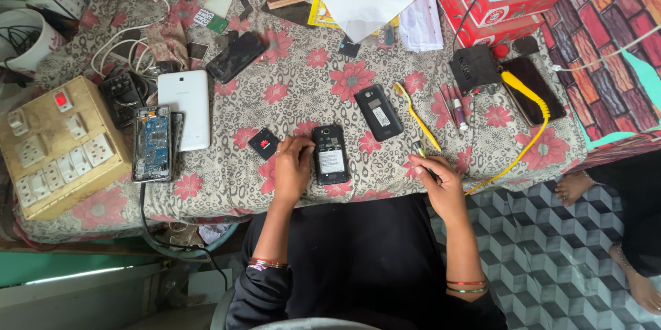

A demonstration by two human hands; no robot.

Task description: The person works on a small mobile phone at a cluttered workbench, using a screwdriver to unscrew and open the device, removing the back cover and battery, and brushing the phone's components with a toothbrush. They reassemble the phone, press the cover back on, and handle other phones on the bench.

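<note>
The left hand (292, 168) is resting on the flowered cloth (303, 82) and its fingertips are touching the left edge of the opened black phone (330, 154), holding it steady, not lifting it. The phone is lying just right of this hand, its long axis pointing away from the person. The right hand (441, 182) is further away to the right, well apart from the phone, and is gripping a thin tool (421, 154). A yellow toothbrush (416, 115) is lying just beyond this hand.
</note>
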